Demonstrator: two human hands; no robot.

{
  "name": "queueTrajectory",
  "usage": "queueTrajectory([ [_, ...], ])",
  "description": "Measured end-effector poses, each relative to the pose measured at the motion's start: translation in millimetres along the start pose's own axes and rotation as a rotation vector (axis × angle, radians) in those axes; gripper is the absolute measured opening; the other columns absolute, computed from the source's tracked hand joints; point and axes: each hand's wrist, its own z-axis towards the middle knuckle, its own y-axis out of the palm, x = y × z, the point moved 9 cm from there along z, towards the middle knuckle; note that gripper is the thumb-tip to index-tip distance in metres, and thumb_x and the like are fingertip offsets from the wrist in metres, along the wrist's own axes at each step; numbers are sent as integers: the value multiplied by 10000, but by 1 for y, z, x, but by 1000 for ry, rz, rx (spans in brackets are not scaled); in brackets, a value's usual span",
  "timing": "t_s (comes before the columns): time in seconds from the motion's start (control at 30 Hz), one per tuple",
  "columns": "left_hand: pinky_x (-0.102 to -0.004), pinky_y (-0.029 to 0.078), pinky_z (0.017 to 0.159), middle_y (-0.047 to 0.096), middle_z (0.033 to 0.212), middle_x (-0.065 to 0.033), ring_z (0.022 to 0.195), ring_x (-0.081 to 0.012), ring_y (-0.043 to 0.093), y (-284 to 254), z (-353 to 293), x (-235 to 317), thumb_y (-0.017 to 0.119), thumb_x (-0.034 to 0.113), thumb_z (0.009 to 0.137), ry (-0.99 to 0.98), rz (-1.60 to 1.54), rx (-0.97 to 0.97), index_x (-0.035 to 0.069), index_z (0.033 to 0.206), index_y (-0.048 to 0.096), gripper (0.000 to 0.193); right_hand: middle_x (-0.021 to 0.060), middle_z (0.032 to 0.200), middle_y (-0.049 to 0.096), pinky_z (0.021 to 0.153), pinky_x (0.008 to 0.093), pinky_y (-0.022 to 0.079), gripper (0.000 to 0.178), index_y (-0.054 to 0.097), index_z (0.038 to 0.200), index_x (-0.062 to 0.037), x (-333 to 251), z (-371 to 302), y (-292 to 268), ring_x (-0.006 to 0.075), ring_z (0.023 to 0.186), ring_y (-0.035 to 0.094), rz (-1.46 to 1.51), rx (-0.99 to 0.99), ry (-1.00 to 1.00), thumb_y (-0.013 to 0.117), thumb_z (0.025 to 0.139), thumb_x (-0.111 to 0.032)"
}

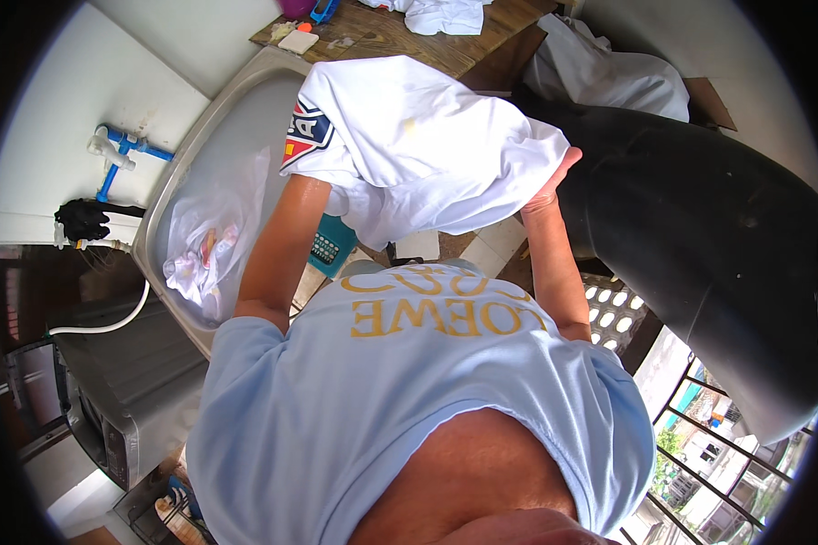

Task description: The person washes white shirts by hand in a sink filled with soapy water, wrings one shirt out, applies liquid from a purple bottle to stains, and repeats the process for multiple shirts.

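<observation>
A white shirt (445,136) is stretched out in front of me, with a dark blue and red patch on its left part and a faint yellowish mark near the middle. My right hand (552,186) grips its right edge, fingers folded into the cloth. My left forearm (286,245) goes up under the shirt beside the patch, so the left hand and its fingers are hidden by the fabric. To the left, a clear plastic bag (236,204) and crumpled white cloth with coloured patches (200,268) lie inside a grey basin (161,211).
A wooden table (468,50) at the back bears more white cloth (445,16). A large black tank-like object (700,209) fills the right. Blue pipes with a tap (118,150) are on the left wall, above a dark grey machine (136,363). A teal basket (334,243) stands below.
</observation>
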Motion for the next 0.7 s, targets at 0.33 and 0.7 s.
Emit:
queueTrajectory([
  [0.33,-266,494,672,638,937,-30,755,-113,597,-16,-13,30,610,221,892,23,-15,-33,62,1181,574,332,125,1157,609,951,420,477,1114,533,1214,-7,7,13,56,274,1054,588,-150,-57,-19,698,450,-800],
  [0.7,-258,494,665,637,929,-23,749,-101,594,-72,-65,-23,611,227,894,-296,448,-110,64,1201,564,351,166,1122,621,906,408,504,756,561,1179,-4,-78,67,103,306,1008,616,-160,-242,-75,743,680,-543],
])
